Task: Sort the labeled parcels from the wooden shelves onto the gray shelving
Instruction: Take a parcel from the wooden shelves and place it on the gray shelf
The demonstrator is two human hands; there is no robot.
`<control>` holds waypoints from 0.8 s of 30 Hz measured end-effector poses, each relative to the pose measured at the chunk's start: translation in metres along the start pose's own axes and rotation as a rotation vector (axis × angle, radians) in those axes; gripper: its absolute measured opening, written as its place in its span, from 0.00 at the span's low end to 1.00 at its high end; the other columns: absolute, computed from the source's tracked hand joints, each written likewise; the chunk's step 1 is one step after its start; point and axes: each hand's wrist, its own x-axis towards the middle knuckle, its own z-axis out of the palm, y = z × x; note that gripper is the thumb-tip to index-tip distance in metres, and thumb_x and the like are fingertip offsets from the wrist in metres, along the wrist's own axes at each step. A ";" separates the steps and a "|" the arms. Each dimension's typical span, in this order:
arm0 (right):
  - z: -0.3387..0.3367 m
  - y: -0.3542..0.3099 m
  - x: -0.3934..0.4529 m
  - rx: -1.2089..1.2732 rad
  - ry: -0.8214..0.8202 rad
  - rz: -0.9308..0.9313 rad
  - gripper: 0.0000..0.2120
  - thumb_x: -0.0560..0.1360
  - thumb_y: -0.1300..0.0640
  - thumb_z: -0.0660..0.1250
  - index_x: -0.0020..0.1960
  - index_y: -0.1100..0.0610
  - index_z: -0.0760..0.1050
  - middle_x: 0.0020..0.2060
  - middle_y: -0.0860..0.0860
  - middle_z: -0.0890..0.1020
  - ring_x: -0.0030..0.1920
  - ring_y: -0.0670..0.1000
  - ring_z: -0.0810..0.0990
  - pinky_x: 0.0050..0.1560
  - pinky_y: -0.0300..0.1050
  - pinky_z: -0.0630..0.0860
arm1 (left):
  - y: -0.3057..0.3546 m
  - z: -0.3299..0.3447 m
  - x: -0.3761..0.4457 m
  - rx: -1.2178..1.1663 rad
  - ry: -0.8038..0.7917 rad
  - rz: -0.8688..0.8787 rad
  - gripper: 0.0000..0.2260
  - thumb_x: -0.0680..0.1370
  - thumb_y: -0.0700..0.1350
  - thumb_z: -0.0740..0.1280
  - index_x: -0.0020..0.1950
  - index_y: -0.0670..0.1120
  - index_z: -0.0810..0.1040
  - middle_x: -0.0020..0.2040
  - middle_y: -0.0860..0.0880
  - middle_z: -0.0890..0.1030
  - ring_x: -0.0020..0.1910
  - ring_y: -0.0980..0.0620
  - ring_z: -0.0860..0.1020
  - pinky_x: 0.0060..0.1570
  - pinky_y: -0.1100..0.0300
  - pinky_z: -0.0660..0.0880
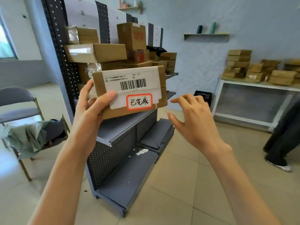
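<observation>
Tiled floor [186, 184] beneath gray shelving [123, 127]

The left hand [90, 108] held a parcel [129, 91] up in front of the shelving unit [123, 127], thumb across its face beside the barcode label [132, 83]. Stacked boxes [97, 52] sat on the shelf directly behind that grip. The right hand [193, 117] hung just right of the parcel, apart from it. A chair [21, 111] stood left of the grip; a table [253, 86] bearing more parcels [256, 69] stood far right.
</observation>
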 end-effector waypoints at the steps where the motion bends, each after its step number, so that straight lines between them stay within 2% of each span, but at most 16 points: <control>1: 0.009 0.014 0.011 0.018 -0.004 -0.013 0.15 0.75 0.52 0.68 0.58 0.57 0.77 0.52 0.54 0.79 0.53 0.59 0.74 0.52 0.53 0.70 | -0.008 0.009 0.012 0.008 0.015 0.005 0.47 0.63 0.61 0.76 0.76 0.47 0.60 0.63 0.46 0.79 0.61 0.46 0.78 0.62 0.47 0.73; 6: 0.048 0.078 0.082 0.110 -0.051 -0.134 0.15 0.75 0.52 0.69 0.58 0.57 0.77 0.52 0.54 0.79 0.53 0.59 0.74 0.53 0.54 0.71 | -0.030 0.052 0.070 0.037 0.166 0.038 0.43 0.64 0.57 0.76 0.74 0.47 0.63 0.62 0.47 0.80 0.60 0.45 0.79 0.58 0.48 0.75; 11: 0.096 0.113 0.144 0.205 -0.004 -0.236 0.14 0.74 0.52 0.70 0.56 0.57 0.78 0.50 0.54 0.80 0.52 0.59 0.76 0.51 0.54 0.73 | -0.047 0.069 0.119 0.106 0.318 0.107 0.43 0.61 0.55 0.76 0.73 0.47 0.64 0.58 0.48 0.82 0.56 0.48 0.81 0.51 0.58 0.78; 14: 0.130 0.120 0.171 0.252 -0.014 -0.276 0.14 0.74 0.52 0.70 0.56 0.57 0.78 0.51 0.54 0.80 0.52 0.59 0.75 0.51 0.53 0.72 | -0.057 0.066 0.142 0.129 0.368 0.119 0.42 0.63 0.53 0.75 0.74 0.47 0.63 0.59 0.48 0.82 0.56 0.47 0.81 0.49 0.60 0.78; 20: 0.197 0.110 0.244 0.374 0.045 -0.348 0.13 0.73 0.52 0.71 0.54 0.58 0.78 0.48 0.53 0.79 0.49 0.57 0.75 0.47 0.50 0.71 | -0.069 0.043 0.207 0.240 0.441 0.193 0.51 0.58 0.59 0.79 0.75 0.43 0.61 0.58 0.47 0.81 0.55 0.48 0.81 0.49 0.58 0.79; 24: 0.238 0.093 0.298 0.409 0.047 -0.408 0.13 0.75 0.51 0.69 0.55 0.57 0.77 0.50 0.53 0.79 0.51 0.55 0.74 0.50 0.47 0.69 | -0.080 0.017 0.263 0.312 0.479 0.254 0.42 0.64 0.55 0.72 0.74 0.45 0.62 0.58 0.49 0.81 0.56 0.49 0.81 0.55 0.53 0.78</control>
